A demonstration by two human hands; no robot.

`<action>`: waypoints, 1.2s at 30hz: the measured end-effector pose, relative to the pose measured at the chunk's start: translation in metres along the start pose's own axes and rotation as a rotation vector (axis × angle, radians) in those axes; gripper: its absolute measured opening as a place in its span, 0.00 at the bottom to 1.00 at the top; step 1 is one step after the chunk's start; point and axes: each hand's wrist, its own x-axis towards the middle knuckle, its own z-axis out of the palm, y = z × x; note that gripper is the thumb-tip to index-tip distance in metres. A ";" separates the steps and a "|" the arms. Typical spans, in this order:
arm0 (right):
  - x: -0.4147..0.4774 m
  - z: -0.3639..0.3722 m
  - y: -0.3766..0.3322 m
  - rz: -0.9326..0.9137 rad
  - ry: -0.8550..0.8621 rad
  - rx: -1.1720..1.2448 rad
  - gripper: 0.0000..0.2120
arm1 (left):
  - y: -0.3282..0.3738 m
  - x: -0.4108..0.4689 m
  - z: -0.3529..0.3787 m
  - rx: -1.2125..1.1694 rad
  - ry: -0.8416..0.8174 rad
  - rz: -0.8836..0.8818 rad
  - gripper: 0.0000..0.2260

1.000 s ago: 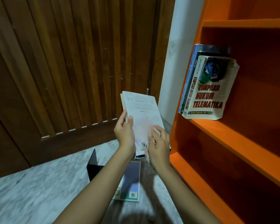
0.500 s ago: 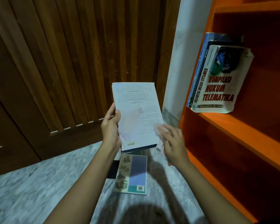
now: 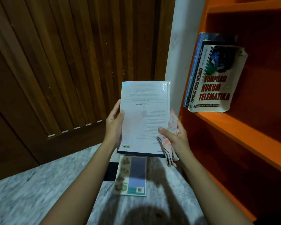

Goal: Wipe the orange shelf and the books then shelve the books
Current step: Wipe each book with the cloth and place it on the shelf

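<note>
White book [image 3: 144, 117] held up in both hands, back cover to cam, just left of shelf [image 3: 234, 127].

L hand [image 3: 114, 124] grips left edge: thumb flat on cover, fingers curled behind. R hand [image 3: 175, 137] grips right edge low down, thumb on cover, w/ cloth [image 3: 169, 143] bunched betw palm and book. Cloth tail hangs past the bottom right corner. R fingers mostly hidden behind cloth. Book near upright, barcode at lower left. Shelved books [image 3: 216, 82] stand at left end of the shelf board, front one "Kompilasi Hukum Telematika", top corner curled. Floor book [image 3: 131, 176] lies flat below the held one, barcode up, partly over a dark item [image 3: 109, 171]; can't tell what. Wood door [image 3: 63, 62] behind, marbled floor [image 3: 31, 192] under.
</note>
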 end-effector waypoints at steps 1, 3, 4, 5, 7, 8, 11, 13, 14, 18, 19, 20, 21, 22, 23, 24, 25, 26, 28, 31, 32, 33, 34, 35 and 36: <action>0.000 0.001 0.000 -0.024 0.010 -0.014 0.32 | -0.002 0.002 0.002 0.077 0.013 0.014 0.19; -0.001 0.002 0.000 -0.075 0.019 -0.066 0.31 | -0.006 0.009 0.006 0.282 0.042 0.043 0.21; -0.001 0.001 -0.001 -0.095 0.027 -0.096 0.31 | -0.005 0.012 0.009 0.392 0.059 0.053 0.22; -0.001 0.001 -0.002 -0.110 0.040 -0.124 0.32 | -0.004 0.015 0.011 0.500 0.072 0.070 0.23; -0.001 0.000 -0.003 -0.128 0.067 -0.174 0.32 | 0.001 0.016 0.020 0.664 0.083 0.139 0.24; -0.002 0.000 -0.002 -0.134 0.076 -0.202 0.33 | 0.005 0.014 0.027 0.700 0.075 0.183 0.24; -0.006 0.004 0.000 -0.165 0.091 -0.331 0.34 | 0.014 0.008 0.050 0.604 -0.091 0.230 0.26; -0.009 0.008 0.001 -0.204 0.071 -0.444 0.34 | 0.018 0.004 0.064 0.618 -0.135 0.181 0.34; -0.010 0.010 0.002 -0.220 0.056 -0.502 0.35 | 0.019 0.004 0.068 0.678 -0.112 0.151 0.37; -0.020 0.019 0.010 -0.315 0.018 -0.724 0.36 | 0.016 0.001 0.069 0.781 0.043 0.168 0.40; -0.022 0.021 0.013 -0.340 0.009 -0.773 0.36 | 0.014 0.001 0.066 0.774 0.078 0.187 0.38; -0.024 0.022 0.015 -0.364 -0.003 -0.824 0.35 | 0.012 0.000 0.064 0.773 0.102 0.205 0.35; -0.025 0.024 0.017 -0.388 -0.014 -0.877 0.34 | 0.010 0.002 0.060 0.776 0.128 0.219 0.32; -0.026 0.026 0.020 -0.419 -0.022 -0.935 0.34 | 0.008 0.003 0.057 0.776 0.165 0.221 0.29; -0.026 0.028 0.023 -0.457 -0.030 -1.004 0.33 | 0.006 0.005 0.053 0.771 0.208 0.206 0.28; -0.026 0.029 0.026 -0.486 -0.046 -1.087 0.33 | 0.005 0.006 0.050 0.752 0.246 0.192 0.26; -0.026 0.030 0.030 -0.492 -0.071 -1.171 0.34 | 0.004 0.006 0.046 0.713 0.271 0.188 0.24; -0.024 0.030 0.034 -0.484 -0.103 -1.243 0.36 | 0.003 0.005 0.043 0.658 0.280 0.190 0.22; -0.020 0.030 0.037 -0.455 -0.153 -1.314 0.39 | 0.003 0.005 0.037 0.540 0.282 0.198 0.21; -0.016 0.031 0.033 -0.461 -0.123 -1.287 0.33 | 0.006 0.008 0.036 0.446 0.268 0.237 0.19; -0.015 0.032 0.031 -0.464 -0.103 -1.254 0.30 | 0.006 0.010 0.037 0.443 0.273 0.254 0.18; -0.015 0.033 0.029 -0.448 -0.092 -1.214 0.30 | 0.007 0.012 0.037 0.444 0.283 0.270 0.17; -0.015 0.034 0.027 -0.420 -0.095 -1.176 0.31 | 0.008 0.014 0.037 0.439 0.292 0.287 0.16; -0.015 0.034 0.025 -0.399 -0.101 -1.148 0.31 | 0.009 0.015 0.037 0.423 0.296 0.303 0.15; -0.016 0.034 0.024 -0.385 -0.102 -1.128 0.32 | 0.011 0.016 0.037 0.404 0.297 0.317 0.14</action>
